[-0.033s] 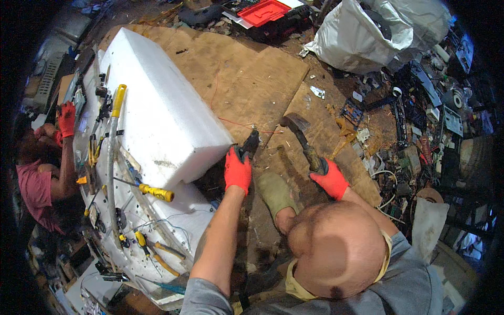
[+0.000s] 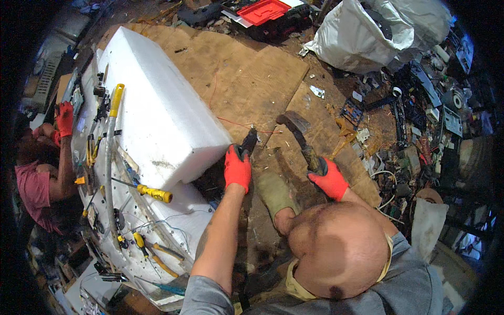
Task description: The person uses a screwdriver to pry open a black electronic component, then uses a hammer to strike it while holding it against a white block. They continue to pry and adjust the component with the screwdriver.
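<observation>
Here the left hand, in a red knit glove with a dark cuff, has its grip clamped around the handle of a short dark chisel-like tool whose tip points up and away toward a thin red wire lying across the worn plywood floor sheets. The right hand, gloved the same way, is closed on the lower end of a dark, grimy hammer; the hammer's long axis runs diagonally from that hand up and to the left, so its blocky head hangs just right of the chisel's upper end, near it but apart. The chisel thus lies left of and slightly below the hammer head, and the right hand is the one nearer to the head. Just left of the left hand stands a big white foam block, smooth-faced with a crumbly, dented lower corner, its long axis slanting from upper left to lower right; it rests on a white sheet-metal panel strewn with wires. A yellow-handled screwdriver lies on the panel below the block, well left of the left hand. A dull green shoe shows between the forearms. Far left, another person's red-gloved hand rests at the panel's edge. At the top sit a red-lidded toolbox and a crumpled white plastic sack.
</observation>
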Demonstrator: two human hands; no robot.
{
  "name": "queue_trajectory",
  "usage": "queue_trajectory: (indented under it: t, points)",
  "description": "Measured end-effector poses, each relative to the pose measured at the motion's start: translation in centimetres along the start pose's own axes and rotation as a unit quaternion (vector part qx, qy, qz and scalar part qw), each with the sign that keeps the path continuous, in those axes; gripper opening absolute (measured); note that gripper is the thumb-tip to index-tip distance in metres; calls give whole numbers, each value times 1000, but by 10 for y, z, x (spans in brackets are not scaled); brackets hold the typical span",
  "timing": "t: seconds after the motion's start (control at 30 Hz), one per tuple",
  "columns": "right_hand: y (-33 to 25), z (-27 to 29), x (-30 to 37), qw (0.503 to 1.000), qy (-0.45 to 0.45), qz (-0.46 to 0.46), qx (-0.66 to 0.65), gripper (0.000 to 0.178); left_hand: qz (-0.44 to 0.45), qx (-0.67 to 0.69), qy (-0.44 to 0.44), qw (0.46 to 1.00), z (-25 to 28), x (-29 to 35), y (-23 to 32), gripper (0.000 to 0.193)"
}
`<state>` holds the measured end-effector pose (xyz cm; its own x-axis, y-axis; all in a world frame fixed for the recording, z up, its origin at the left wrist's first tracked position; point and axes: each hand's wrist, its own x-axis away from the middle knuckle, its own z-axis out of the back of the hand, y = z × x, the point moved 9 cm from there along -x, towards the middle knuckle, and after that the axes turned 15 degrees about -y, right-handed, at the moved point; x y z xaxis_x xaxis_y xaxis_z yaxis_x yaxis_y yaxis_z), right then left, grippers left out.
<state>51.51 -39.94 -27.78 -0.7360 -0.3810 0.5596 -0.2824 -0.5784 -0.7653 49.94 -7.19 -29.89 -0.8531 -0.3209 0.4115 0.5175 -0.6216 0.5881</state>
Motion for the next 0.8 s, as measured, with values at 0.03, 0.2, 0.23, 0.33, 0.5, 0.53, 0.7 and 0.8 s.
queue_trajectory:
  t: [0.03, 0.2, 0.23, 0.33, 0.5, 0.53, 0.7, 0.8]
  points:
    - [-25, 0, 6, 1000, 6, 16, -6, 65, 8, -1, 26, 1000, -5, -4, -8, 60]
    - [-53, 1, -9, 997, -13, 59, -50, 57, 32, -8, -38, 999, -18, -16, -8, 53]
    - [-71, 4, -8, 997, -19, 55, -59, 54, 29, -16, -43, 999, -21, -17, -13, 49]
    - [-134, 16, 1, 990, -32, 109, -85, 44, 35, 35, -40, 998, -24, -16, -27, 39]
    - [-75, -6, -29, 991, 50, 121, 9, 51, 43, 36, -29, 998, -36, -21, -25, 37]
    - [-71, -16, -41, 992, 21, 121, 18, 53, 50, 27, -42, 998, -40, -23, -23, 38]
    - [-65, -16, -81, 999, 0, 21, 24, 45, 71, 18, -67, 995, -39, -33, -21, 47]
    - [-158, 22, -48, 998, 23, 55, -26, 35, 87, 34, -69, 993, -31, -34, -20, 46]
